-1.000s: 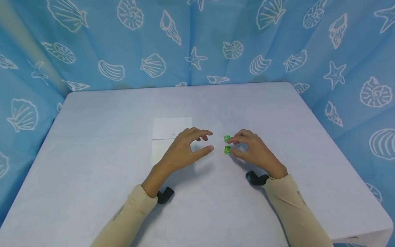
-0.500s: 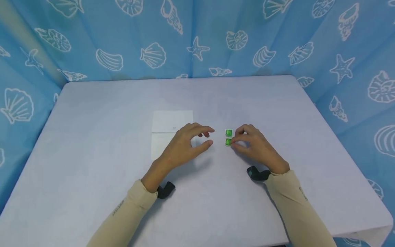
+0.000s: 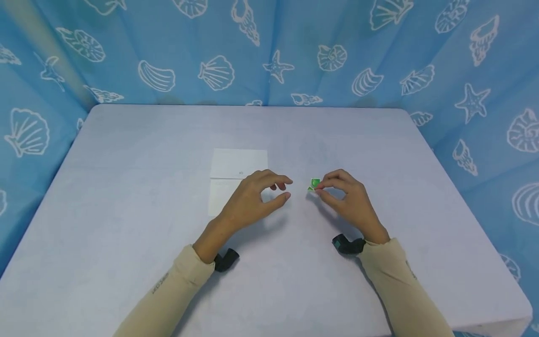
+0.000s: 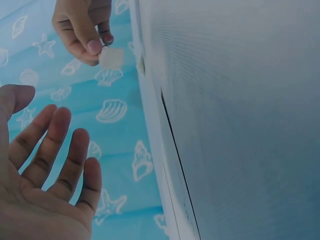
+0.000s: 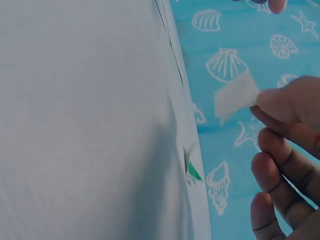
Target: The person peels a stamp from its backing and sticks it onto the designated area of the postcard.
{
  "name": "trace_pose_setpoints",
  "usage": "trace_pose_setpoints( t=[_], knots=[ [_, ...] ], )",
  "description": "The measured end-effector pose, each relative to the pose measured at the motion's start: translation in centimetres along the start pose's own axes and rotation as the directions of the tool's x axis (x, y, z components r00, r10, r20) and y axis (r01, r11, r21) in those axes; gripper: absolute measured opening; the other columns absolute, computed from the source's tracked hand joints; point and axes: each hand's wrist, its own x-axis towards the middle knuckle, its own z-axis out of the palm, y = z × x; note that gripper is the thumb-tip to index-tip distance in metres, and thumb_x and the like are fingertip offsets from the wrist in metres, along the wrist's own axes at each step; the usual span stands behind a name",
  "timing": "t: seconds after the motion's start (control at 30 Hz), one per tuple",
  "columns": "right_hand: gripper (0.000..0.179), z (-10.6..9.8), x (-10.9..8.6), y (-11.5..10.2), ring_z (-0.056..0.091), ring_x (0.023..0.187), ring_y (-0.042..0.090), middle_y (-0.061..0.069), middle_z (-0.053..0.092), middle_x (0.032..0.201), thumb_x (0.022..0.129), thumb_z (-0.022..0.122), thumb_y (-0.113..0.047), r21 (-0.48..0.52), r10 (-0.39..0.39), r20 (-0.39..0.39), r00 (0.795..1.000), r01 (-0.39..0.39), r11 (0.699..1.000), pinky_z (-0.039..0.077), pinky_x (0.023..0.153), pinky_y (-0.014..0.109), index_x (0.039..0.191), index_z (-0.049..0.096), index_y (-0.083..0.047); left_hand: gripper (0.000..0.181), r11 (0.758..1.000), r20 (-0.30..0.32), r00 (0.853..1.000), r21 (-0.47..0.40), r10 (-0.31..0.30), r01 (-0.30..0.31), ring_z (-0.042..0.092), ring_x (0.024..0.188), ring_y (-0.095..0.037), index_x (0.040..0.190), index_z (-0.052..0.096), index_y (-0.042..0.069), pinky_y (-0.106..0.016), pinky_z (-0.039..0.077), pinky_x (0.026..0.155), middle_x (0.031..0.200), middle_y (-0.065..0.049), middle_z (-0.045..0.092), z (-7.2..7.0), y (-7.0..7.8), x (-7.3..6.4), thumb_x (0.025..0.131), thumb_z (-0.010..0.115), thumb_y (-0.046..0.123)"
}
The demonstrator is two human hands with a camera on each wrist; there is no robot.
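My right hand pinches a small green stamp between thumb and index finger, raised off the table. Its pale back shows in the right wrist view, where the held stamp has a ragged edge. A second green stamp lies on the table just behind the held one. Empty, my left hand hovers with fingers apart over white paper, hiding its lower right part. A straight line crosses the paper, and a small mark sits near that line. In the left wrist view the left palm is bare.
A white cloth-covered table spreads under both hands. A blue curtain with white shell and starfish prints hangs along its back and sides. Both wrists wear black cameras, one being the left device.
My right hand has taken hold of the nearer of the two stamps and lifted it, so it now tilts and overlaps the farther one. The left hand has stayed nearly still; the head view shifted slightly.
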Motion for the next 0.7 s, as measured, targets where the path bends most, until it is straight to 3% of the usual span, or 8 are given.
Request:
trace_pose_setpoints(
  t=[0.13,0.3,0.47,0.7],
  knots=[
    [0.017,0.6,-0.3,-0.6,0.055,0.09,0.013,-0.007,0.057,0.1,0.077,0.073,-0.009,0.046,0.073,-0.028,0.997,-0.072,0.996,0.044,0.077,0.035,0.091,0.071,-0.02,0.024,1.0,-0.018,1.0,-0.002,-0.018,0.018,0.054,0.085,-0.008,0.109,0.064,0.024,-0.03,0.046,0.073,0.096,0.011,0.061,0.0,-0.1,-0.5,0.086,0.062,0.03],
    [0.011,1.7,-0.3,-2.0,0.051,0.092,0.013,-0.01,0.057,0.102,0.081,0.071,-0.023,0.131,0.192,-0.058,0.98,-0.183,0.974,0.041,0.077,0.032,0.091,0.072,-0.02,0.019,0.998,-0.086,0.994,-0.032,-0.065,0.062,0.056,0.084,-0.009,0.104,0.065,0.023,-0.027,0.045,0.074,0.095,0.012,0.06,0.0,0.0,-1.9,0.086,0.061,0.028],
    [0.012,2.7,0.1,-3.1,0.05,0.093,0.015,-0.007,0.056,0.104,0.083,0.069,-0.025,0.188,0.204,-0.096,0.974,-0.184,0.965,0.04,0.077,0.027,0.093,0.072,-0.021,0.016,0.993,-0.193,0.975,-0.064,-0.105,0.095,0.056,0.082,-0.008,0.101,0.066,0.023,-0.03,0.046,0.074,0.093,0.012,0.059,-0.2,0.4,-3.3,0.087,0.059,0.024],
    [0.012,3.3,0.5,-4.5,0.051,0.091,0.016,-0.001,0.058,0.101,0.082,0.07,-0.017,0.278,0.228,-0.133,0.964,-0.185,0.943,0.041,0.074,0.026,0.093,0.072,-0.02,0.015,0.991,-0.246,0.962,-0.092,-0.117,0.097,0.056,0.081,-0.008,0.1,0.066,0.021,-0.028,0.046,0.072,0.093,0.012,0.059,-0.1,0.5,-3.8,0.086,0.06,0.022]
  ],
)
